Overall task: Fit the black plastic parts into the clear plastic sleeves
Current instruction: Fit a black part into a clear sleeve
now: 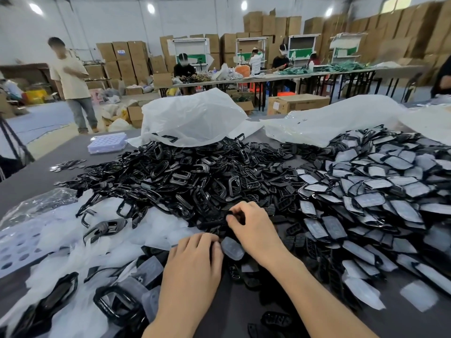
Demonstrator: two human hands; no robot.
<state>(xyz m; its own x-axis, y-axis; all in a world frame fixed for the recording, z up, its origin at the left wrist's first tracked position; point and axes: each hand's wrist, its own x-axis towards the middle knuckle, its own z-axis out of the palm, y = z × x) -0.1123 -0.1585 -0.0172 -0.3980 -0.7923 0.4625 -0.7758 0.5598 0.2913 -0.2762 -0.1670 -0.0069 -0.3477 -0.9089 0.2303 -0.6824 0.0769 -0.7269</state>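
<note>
1. Dark grey worktable [36,176]: bare along the far-left edge and in a strip at near right; elsewhere covered.
2. Heap of loose black plastic frame parts [195,172] fills the centre; sleeved pieces [380,191] are piled to the right.
3. Two white plastic bags [192,118] lie at the far edge.
4. Right hand [253,225]: fingers curled, pinching a small black part [220,222] at the heap's near edge.
5. Left hand [195,259]: fingertips closed on a clear plastic sleeve [233,247], just beside the right wrist.
6. No legible writing.
</note>
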